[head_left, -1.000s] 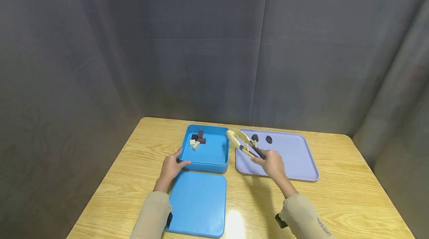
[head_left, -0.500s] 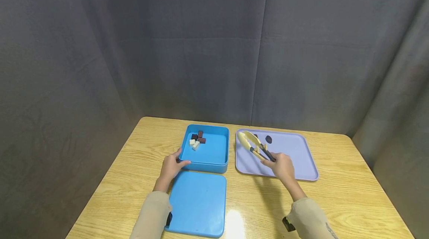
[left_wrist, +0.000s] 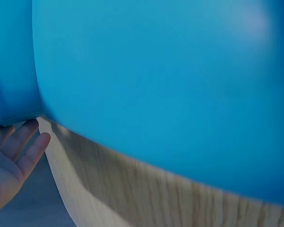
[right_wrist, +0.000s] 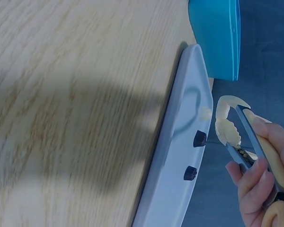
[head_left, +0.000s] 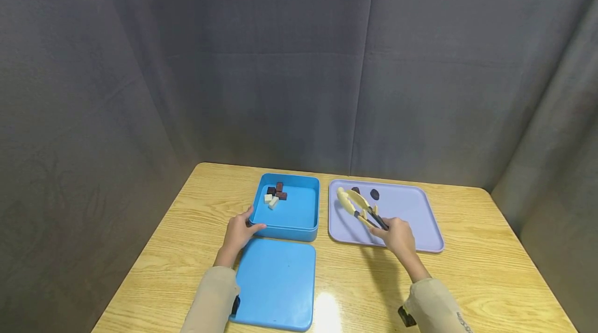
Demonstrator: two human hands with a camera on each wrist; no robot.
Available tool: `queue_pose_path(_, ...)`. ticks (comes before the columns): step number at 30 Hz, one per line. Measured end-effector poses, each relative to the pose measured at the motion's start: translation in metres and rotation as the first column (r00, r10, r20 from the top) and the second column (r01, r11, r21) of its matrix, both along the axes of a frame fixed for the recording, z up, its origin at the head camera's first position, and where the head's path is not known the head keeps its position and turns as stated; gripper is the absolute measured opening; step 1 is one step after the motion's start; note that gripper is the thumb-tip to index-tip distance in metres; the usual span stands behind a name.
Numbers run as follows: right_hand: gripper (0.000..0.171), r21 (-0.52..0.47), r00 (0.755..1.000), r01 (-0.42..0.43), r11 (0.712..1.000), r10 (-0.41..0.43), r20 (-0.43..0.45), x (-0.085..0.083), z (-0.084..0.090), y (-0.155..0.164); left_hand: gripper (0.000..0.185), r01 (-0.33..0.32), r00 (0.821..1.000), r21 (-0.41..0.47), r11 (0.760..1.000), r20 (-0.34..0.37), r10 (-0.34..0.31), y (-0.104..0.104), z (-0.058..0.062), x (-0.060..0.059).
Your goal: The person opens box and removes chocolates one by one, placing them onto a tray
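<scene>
Surface: one wooden table (head_left: 187, 229), light oak grain, with a bright glare spot near the front edge. Room: grey curtain (head_left: 299, 63) hanging on all visible sides behind and beside the table. Left to right: one left hand (head_left: 238, 233), sleeve beige, resting at the near left corner of the box, thumb laid on the rim and fingers loosely straight against the outer wall, as the left wrist view also shows (left_wrist: 12, 161); it grips nothing. One blue lid (head_left: 275, 283), flat on the table just in front of the box. One blue box (head_left: 299, 229), open, square, just left of the tray. Inside it, at the far left corner, a small cluster of pieces: three dark brown blocks (head_left: 278, 191) and two white blocks (head_left: 271, 200), touching or nearly so. One lilac tray (head_left: 420, 219), flat, rounded corners. On it, near the far edge, two dark round pieces (head_left: 375, 194), side by side and apart from each other; the left one is partly hidden behind the tongs. One pair of tongs (head_left: 356, 203), cream tips, dark arms, held over the left half of the tray with tips spread apart and holding nothing. One right hand (head_left: 398, 234), fingers curled round the tongs' handles, over the tray's near edge.
</scene>
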State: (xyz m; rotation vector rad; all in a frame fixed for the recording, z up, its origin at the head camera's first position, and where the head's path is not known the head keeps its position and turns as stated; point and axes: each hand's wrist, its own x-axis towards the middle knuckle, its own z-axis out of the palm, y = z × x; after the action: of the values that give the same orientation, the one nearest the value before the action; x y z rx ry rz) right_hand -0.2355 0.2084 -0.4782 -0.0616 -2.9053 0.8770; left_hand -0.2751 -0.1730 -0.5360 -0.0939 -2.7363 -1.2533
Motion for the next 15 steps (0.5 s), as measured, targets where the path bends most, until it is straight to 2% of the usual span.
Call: queue_pose_path(15, 0.039, 0.006, 0.998, 0.028, 1.000, -0.028, 0.051, -0.002, -0.012, 0.002, 0.069, -0.012, 1.000, -0.016, 1.000, 0.000, 0.012, 0.000, -0.002, -0.002)
